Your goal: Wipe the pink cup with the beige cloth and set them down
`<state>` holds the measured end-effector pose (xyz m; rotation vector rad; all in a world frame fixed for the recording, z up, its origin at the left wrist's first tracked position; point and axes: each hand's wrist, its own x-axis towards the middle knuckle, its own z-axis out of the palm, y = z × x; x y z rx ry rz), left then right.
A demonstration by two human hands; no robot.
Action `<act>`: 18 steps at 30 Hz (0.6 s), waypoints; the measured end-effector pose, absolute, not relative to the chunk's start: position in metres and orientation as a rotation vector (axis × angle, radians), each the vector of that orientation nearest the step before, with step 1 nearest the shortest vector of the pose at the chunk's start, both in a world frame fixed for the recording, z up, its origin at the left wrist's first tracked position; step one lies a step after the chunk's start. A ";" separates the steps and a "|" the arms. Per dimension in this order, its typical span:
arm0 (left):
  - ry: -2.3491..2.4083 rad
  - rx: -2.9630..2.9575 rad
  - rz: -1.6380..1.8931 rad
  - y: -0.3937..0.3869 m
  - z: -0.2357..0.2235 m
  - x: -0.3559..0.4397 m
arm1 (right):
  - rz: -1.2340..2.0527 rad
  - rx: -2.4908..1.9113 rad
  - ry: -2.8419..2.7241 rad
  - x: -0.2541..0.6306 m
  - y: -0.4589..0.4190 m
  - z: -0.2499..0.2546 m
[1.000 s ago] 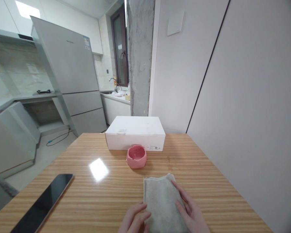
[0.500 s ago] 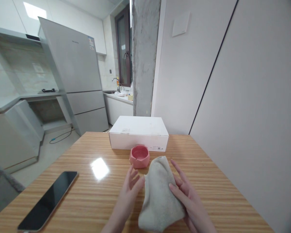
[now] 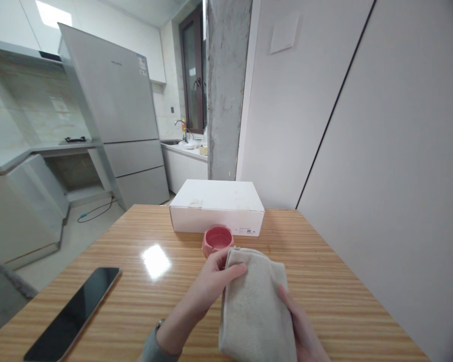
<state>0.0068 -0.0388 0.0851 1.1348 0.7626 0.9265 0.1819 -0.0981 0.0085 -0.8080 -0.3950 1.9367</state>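
Well, a thick beige towel [image 3: 256, 306] lies doubled over on the wooden surface [image 3: 324, 251], right in front of the person, and both hands are on it. The left hand [image 3: 211, 281] is bent at the fingers and seems to pinch the top left edge of the towel. The right hand [image 3: 300, 322] is pressed against the towel's right side, but the towel hides most of it, so I cannot tell if it is really gripping. Just past the towel sits a small pink ceramic dish [image 3: 217, 239], so close that the left hand seems almost to touch it from here. Behind the dish is a white cardboard box [image 3: 217, 206]. A black phone [image 3: 71, 311] lies well off to the left. To my eye, the dish is the main worry: if the left hand or the towel's far edge pushed forward, the dish could get knocked into the box or tip over. The surface also looks smooth and shiny, so the towel might slip if it were pulled too fast. A wide swing of the left arm could bump the phone too.
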 end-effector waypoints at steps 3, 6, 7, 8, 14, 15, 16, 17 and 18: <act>0.929 1.398 1.039 -0.019 0.073 0.002 | 1.931 -0.844 -0.391 0.181 -0.087 0.016; 1.123 1.619 1.256 0.011 0.055 -0.008 | 1.758 -0.924 -0.418 0.188 -0.070 0.023; 1.183 1.661 1.292 0.021 0.049 -0.012 | 1.677 -0.955 -0.444 0.192 -0.063 0.024; 1.226 1.693 1.295 0.030 0.042 -0.015 | 1.593 -0.982 -0.480 0.197 -0.056 0.024; 1.211 1.635 1.215 0.047 0.015 -0.023 | 1.208 -1.034 -0.484 0.201 -0.012 0.028; 1.219 1.600 1.211 0.046 0.015 -0.023 | 1.168 -1.050 -0.516 0.195 -0.005 0.029; 1.232 1.573 1.215 0.045 0.017 -0.022 | 1.134 -1.068 -0.610 0.187 0.002 0.029; 1.244 1.551 1.227 0.043 0.019 -0.022 | 1.089 -1.102 -0.715 0.178 0.008 0.029; 1.246 1.528 1.244 0.041 0.023 -0.022 | 1.072 -1.106 -0.772 0.169 0.013 0.029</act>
